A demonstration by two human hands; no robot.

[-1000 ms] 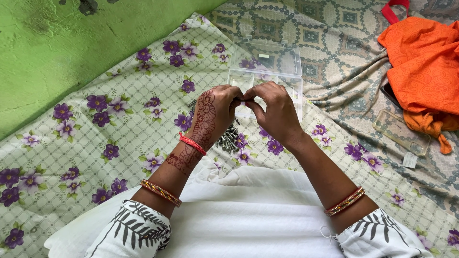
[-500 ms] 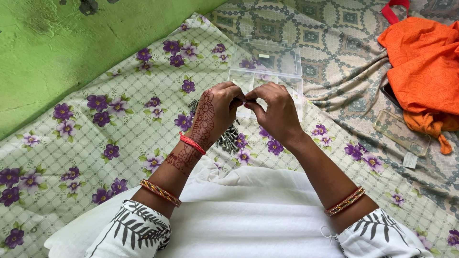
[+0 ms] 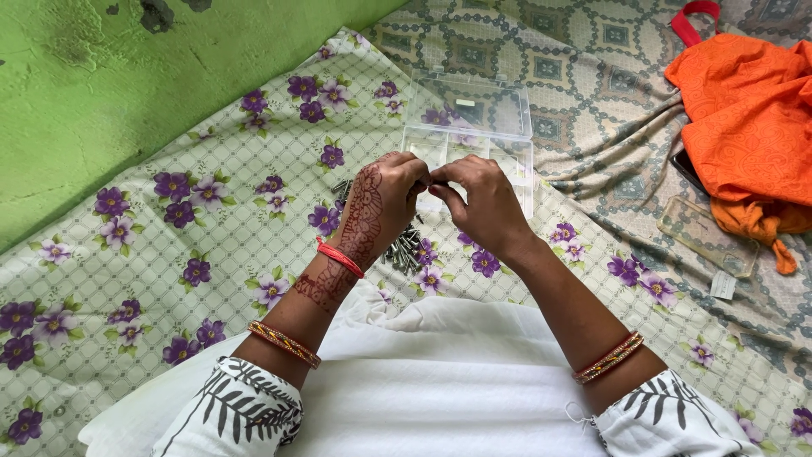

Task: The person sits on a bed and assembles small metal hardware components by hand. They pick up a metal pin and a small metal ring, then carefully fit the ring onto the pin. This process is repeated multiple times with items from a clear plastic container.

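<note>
1. Nearest, a white cloth [image 3: 440, 381] covers the person's lap, and both forearms reach out over it from leaf-printed sleeves [image 3: 245, 410], each with thin bangles at the forearm.
2. The left hand [image 3: 381, 207], patterned with henna and with a red thread [image 3: 340, 256] at the wrist, is curled nearly closed, its fingertips pinched together toward the right hand.
3. The right hand [image 3: 482, 203] is curled the same way, thumb and forefinger pressed in against the left fingertips. Whatever is nipped between the two hands is too small to make out, so I cannot tell what either one grips.
4. Just below and behind the left hand, a small heap of dark metal pieces [image 3: 404, 250] lies on the flowered bedsheet [image 3: 194, 245], partly hidden by the wrist and close to it but not touching the fingers.
5. Directly beyond the joined fingertips sits a clear plastic compartment box [image 3: 474, 140], lid [image 3: 472, 103] standing open at its far side; the hands hover over its near edge.
6. Further off to the right, a clear flat case [image 3: 706, 237] rests on a patterned grey-green spread [image 3: 592, 93], beside a crumpled orange cloth [image 3: 744, 127] near the far right corner.
7. Along the far left runs a green wall [image 3: 127, 85].
</note>
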